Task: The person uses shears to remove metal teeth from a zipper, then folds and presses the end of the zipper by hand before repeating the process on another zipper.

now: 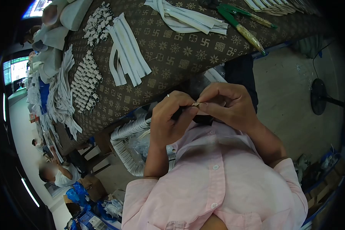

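Both my left hand (168, 119) and my right hand (234, 105) are closed in a pinch, fingertips meeting in front of my chest. Between them is a small metal piece (196, 104) that looks like a zipper slider; the fingers cover most of it. White zipper strips (128, 51) lie on the patterned tablecloth (168, 57) beyond my hands. To their left are a loose heap of zipper sliders (97, 25) and a block of sliders in rows (85, 82). More zippers (188, 17) and a green-handled cutting tool (239, 28) lie along the far part.
Long white strips (63, 96) hang over the table's left side. A white woven chair (120, 147) stands below the table edge. A black fan (318, 96) stands on the floor at right. Another person (61, 174) sits at lower left, near boxes and blue bags (78, 193).
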{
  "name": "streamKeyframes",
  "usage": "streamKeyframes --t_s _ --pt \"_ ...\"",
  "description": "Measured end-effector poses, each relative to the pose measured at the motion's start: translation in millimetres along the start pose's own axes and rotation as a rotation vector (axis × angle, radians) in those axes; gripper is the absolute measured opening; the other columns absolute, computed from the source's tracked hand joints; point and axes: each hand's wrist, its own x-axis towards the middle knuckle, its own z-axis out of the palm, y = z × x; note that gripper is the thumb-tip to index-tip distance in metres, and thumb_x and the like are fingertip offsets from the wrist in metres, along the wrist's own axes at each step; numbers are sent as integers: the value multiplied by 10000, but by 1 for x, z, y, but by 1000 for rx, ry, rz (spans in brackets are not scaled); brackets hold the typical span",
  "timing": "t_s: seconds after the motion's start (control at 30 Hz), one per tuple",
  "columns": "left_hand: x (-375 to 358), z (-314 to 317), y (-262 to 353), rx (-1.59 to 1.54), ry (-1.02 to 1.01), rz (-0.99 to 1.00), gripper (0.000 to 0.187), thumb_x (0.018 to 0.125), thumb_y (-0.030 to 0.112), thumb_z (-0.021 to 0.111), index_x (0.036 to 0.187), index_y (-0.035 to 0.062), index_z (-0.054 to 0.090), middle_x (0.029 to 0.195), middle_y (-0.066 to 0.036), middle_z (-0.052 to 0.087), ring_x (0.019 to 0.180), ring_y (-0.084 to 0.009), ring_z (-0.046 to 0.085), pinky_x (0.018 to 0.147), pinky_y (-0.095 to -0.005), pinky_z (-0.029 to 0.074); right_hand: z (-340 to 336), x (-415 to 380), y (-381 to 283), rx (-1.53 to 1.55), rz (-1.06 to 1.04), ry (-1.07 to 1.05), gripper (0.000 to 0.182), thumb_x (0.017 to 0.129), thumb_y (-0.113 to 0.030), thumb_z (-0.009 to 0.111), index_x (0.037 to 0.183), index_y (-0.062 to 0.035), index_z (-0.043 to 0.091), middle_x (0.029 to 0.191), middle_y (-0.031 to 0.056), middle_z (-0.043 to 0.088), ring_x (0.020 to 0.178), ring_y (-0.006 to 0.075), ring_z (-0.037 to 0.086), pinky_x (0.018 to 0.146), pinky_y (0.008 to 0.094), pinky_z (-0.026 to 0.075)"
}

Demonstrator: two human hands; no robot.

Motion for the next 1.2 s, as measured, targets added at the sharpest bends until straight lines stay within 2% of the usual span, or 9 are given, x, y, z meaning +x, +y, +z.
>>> streamKeyframes --t_s 0.13,0.27,0.37,0.53,0.77,0.87,1.03,1.13,1.2 --pt "-3 -7 -4 -82 -82 -31 75 658 -70 534 702 -11 522 646 -90 523 557 -188 504 504 -275 380 -9 5 4 -143 -86 -172 74 719 -2 676 779 4 634 770 65 635 622 92 572 541 216 437" --pt "-5 -9 -7 -65 -98 -13 89 628 -76 521 687 -12 502 624 -91 501 551 -180 495 498 -276 368 -6 7 -4 -358 -121 -194 71 717 -35 679 750 -3 626 725 53 625 619 105 566 545 229 427" --pt "-6 -11 -8 -164 -160 -124 54 695 -49 570 725 -17 538 660 -83 527 584 -142 503 517 -253 379 -3 7 -8 -398 -10 -160 69 742 -54 657 743 -1 613 704 43 615 641 86 551 571 210 414" --pt "-6 -1 6 -487 91 -364 126 809 66 638 869 -32 586 788 -32 570 712 -64 512 587 -186 404 3 7 9 -279 -193 108 128 765 -115 633 786 12 627 711 74 625 635 98 580 551 222 445" --pt "-16 7 -3 -355 180 -288 58 785 -13 603 831 -36 576 774 -43 575 656 -62 511 537 -190 395 6 6 11 -428 -374 60 71 764 -43 640 815 6 626 771 84 627 682 122 585 572 221 437" --pt "-15 6 -4 -134 167 -112 50 746 -29 603 787 -23 576 714 -57 572 594 -84 509 502 -209 383 7 6 5 -547 -461 130 87 757 -48 648 830 -3 634 774 94 630 664 153 599 572 238 452" --pt "-13 -5 -5 -82 -59 -219 70 691 -9 641 731 6 585 648 -67 563 547 -148 511 493 -250 382 -7 4 -4 -616 -320 -143 102 749 -73 651 800 0 600 763 94 618 641 159 590 556 264 450" --pt "-8 -16 -1 -31 -237 -78 95 670 0 665 727 2 589 663 -77 571 562 -161 526 499 -255 384 -3 -1 8 -544 -268 -187 122 774 -108 629 782 -1 570 715 94 587 616 170 568 550 270 441" --pt "-10 -23 -1 -87 -296 -103 98 670 -3 673 724 -2 591 668 -81 575 584 -153 536 506 -256 387 1 -5 10 -483 -179 -195 130 791 -122 614 783 -2 564 699 86 576 608 159 554 546 269 432"
